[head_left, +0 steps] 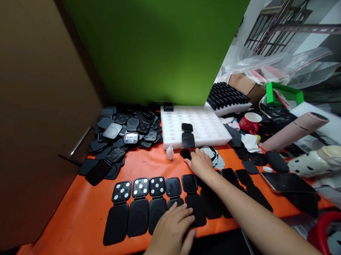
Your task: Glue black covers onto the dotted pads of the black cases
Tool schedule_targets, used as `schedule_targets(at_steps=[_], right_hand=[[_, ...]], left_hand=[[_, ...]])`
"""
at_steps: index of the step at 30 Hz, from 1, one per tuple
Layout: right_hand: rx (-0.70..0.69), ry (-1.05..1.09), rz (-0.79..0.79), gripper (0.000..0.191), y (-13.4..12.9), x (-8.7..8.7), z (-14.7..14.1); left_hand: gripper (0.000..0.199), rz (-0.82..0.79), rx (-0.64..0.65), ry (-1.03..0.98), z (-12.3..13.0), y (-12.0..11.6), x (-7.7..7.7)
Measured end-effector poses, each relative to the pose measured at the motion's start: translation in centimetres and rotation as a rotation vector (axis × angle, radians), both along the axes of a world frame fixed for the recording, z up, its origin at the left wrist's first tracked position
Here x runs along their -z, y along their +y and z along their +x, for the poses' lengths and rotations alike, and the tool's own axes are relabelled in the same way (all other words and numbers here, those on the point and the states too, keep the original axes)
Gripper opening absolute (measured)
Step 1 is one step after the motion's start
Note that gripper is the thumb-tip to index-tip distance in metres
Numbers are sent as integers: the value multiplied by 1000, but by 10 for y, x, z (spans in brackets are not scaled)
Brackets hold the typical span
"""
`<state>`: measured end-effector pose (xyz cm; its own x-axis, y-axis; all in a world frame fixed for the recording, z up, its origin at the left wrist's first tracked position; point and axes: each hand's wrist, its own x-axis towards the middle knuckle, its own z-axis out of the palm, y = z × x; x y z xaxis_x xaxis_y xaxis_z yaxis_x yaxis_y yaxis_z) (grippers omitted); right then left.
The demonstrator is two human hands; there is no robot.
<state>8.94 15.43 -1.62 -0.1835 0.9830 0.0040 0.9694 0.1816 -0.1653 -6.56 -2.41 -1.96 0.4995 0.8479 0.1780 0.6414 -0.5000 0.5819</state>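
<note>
A row of black hinged two-part panels lies along the front of the orange-covered table (149, 161). Each has a small square part above a longer rounded part; the leftmost three squares, such as this one (122, 191), carry white dots. My left hand (173, 231) rests palm down on the long parts near the middle of the row, fingers stretched out. My right hand (201, 162) reaches beyond the row, its thumb and fingers closed at a small black flat piece (185, 154). Beside it lie loose grey-white die-cut sheets (217, 158), partly hidden by that hand.
A white foam tray (200, 141) with a hinged panel (188, 139) on it stands behind. Left is a heap of black pieces (130, 126); a small white bottle (169, 152) stands nearby. A red mug (249, 122), tumbler (296, 129) and phone (288, 182) crowd the right. Cardboard (38, 131) walls the left.
</note>
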Motion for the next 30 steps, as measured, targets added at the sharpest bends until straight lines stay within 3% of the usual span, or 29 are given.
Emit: schedule_targets(at_steps=[4,16,21,26,30], right_hand=[[12,30,-59,34,1,5,2],[-8,110,-198,37,12,-3,8],[-28,200,-161,42,7,-4,6],[-13,354,-124,24,-1,0,8],[5,520,-214,11,-4,1,14]], left_hand=[[31,30,-10,-1,1,0,-1],[36,47,64,56,-5,1,0],[36,57,74,44,-7,0,4],[37,66,70,46,-7,0,6],[36,82,68,24,-6,-1,5]])
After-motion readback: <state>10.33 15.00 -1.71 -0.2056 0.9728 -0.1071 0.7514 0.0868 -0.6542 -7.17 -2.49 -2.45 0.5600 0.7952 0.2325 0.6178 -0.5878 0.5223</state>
